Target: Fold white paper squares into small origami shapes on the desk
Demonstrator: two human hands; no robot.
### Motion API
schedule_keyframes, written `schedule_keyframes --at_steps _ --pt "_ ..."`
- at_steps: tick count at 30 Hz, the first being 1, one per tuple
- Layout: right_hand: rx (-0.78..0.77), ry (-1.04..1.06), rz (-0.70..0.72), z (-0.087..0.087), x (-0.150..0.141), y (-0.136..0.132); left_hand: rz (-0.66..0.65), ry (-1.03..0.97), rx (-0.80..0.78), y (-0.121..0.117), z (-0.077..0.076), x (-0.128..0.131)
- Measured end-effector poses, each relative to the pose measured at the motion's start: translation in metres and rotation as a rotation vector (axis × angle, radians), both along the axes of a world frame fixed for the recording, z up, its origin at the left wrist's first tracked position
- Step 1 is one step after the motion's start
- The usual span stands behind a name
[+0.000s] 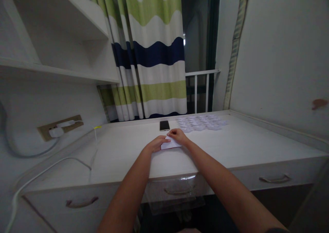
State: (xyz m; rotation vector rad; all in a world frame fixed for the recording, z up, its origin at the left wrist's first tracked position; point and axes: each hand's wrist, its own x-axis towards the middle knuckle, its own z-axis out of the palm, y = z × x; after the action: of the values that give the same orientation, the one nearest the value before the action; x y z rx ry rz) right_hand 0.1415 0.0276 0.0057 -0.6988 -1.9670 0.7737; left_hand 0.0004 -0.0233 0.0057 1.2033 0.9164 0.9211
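Observation:
A small white folded paper or envelope (171, 144), with a thin reddish line along its lower edge, is held just above or on the desk. My left hand (157, 143) grips its left end, thumb lying across the top. At its upper edge my right hand (178, 136) has thumb and fingertips pinched together on the paper; whether a smaller item is between them I cannot make out. Directly beyond my hands lies a dark phone (164, 125). To its right, several small white paper-like pieces (202, 122) are spread in rows.
The white desk (123, 157) has drawers with handles along its front, and clear plastic (164, 195) hangs from the middle one. A white cable (51, 166) crosses the left side near the wall socket (61, 126). A shelf (59, 68) overhangs at left; a striped curtain (159, 54) hangs behind.

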Motion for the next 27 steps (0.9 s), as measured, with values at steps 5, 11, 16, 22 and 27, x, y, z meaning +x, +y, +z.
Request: schedule_keyframes --at_steps 5,11,16,22,27 --pt "0.0 0.033 -0.022 -0.004 0.001 0.008 0.118 -0.038 0.092 0.007 -0.005 0.003" --pt "-0.001 0.039 -0.055 -0.01 0.001 0.015 0.194 0.102 0.222 0.02 -0.016 -0.002" --pt "-0.011 0.043 -0.053 -0.009 0.003 0.015 0.19 0.128 0.268 0.019 -0.016 -0.003" --pt "-0.072 0.079 -0.135 -0.005 0.006 0.014 0.197 0.112 0.278 0.016 -0.012 -0.002" --pt "-0.087 0.068 -0.169 -0.005 0.005 0.013 0.211 0.113 0.267 0.019 -0.015 -0.004"
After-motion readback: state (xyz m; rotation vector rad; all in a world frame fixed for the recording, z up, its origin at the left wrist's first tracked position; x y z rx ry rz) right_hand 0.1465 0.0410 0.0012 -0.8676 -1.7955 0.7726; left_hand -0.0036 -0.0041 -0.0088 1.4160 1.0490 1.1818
